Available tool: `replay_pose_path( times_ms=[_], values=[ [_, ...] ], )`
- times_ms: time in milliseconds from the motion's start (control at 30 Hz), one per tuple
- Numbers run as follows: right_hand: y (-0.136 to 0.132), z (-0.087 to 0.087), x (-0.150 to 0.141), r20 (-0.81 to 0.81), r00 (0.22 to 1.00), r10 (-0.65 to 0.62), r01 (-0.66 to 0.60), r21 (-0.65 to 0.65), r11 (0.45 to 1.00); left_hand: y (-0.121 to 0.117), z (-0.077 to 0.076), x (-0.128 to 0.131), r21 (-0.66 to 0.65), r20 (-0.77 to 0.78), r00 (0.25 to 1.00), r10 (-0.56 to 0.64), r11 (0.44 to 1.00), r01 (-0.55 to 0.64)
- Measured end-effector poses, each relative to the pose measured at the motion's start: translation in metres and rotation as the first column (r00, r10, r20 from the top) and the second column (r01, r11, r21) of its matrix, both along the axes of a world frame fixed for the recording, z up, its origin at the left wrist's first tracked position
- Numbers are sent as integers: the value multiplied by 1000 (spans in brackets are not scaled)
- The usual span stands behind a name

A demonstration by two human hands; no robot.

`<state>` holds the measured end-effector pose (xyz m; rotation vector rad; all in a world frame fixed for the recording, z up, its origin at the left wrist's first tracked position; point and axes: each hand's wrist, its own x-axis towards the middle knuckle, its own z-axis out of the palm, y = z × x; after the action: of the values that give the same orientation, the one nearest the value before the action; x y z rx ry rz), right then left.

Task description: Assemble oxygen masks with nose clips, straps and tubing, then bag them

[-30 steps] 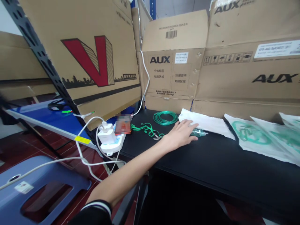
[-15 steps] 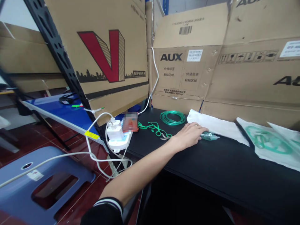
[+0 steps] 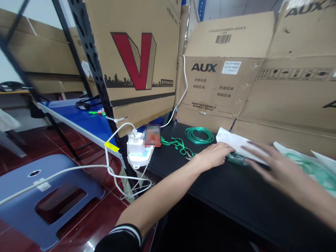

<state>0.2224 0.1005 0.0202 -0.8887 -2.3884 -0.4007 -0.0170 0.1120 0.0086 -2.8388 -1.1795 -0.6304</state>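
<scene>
My left hand [image 3: 215,154] rests at the front edge of a white paper pouch [image 3: 228,136], its fingers closed at the left end of a clear green plastic piece [image 3: 236,159]. The fingertips are partly hidden, and the exact grip does not show. My right hand [image 3: 278,166], blurred by motion, hovers just right of that piece with its fingers apart and nothing visible in them. Behind my left hand lies a coil of clear green tubing [image 3: 199,135]. A thin green cord [image 3: 180,144] lies to its left.
A pouch with green tubing [image 3: 301,166] lies partly behind my right arm. On the left, a white power strip [image 3: 139,159] with plugs and loose cables sits at the table's edge. Cardboard boxes [image 3: 210,94] wall the back. A blue stool [image 3: 65,175] stands on the floor.
My right hand has come into view from the right, reaching toward the green plastic piece. The view has turned slightly left; my left hand stays by the piece.
</scene>
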Motion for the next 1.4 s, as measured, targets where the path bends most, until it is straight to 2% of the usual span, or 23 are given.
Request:
replay_pose_path(
  times_ms=[133, 200, 333, 467, 533, 633, 733, 833, 967, 1200, 1400],
  values=[
    [7, -30, -10, 114, 993, -9, 8, 10, 1000, 0, 0, -1, 9, -3, 1000, 15, 1000, -15],
    [12, -37, -11, 121, 993, -11, 12, -6, 1000, 0, 0, -1, 13, -6, 1000, 18, 1000, -18],
    [15, -39, -10, 144, 990, -10, 18, -53, 998, 3, 1, -2, 12, -16, 1000, 24, 1000, -24],
    [-6, -35, -6, 149, 989, -19, 32, -81, 996, -4, 4, 1, 12, -19, 997, 78, 997, -78],
    [-25, -34, -1, 135, 991, -16, 31, -105, 994, -18, 8, 3, 22, -14, 990, 139, 990, -138],
    [-52, -34, 8, 38, 999, -34, 40, -173, 984, -50, 13, -5, 28, -11, 970, 242, 970, -242],
    [-73, -38, 18, -49, 997, -55, 45, -196, 979, -83, 11, -30, 4, -30, 930, 367, 930, -367],
    [-87, -46, 23, -64, 996, -61, 49, -175, 983, -101, 4, -58, -18, -44, 883, 467, 884, -468],
    [-99, -57, 17, -91, 987, -130, 109, -202, 973, -99, -3, -74, -9, -31, 896, 442, 897, -443],
    [-104, -58, 7, -159, 979, -128, 84, -255, 963, -90, 2, -69, -3, -12, 948, 319, 948, -319],
    [-106, -58, 9, -155, 977, -148, 105, -257, 961, -93, 1, -76, -7, 46, 928, 369, 929, -369]
  ],
)
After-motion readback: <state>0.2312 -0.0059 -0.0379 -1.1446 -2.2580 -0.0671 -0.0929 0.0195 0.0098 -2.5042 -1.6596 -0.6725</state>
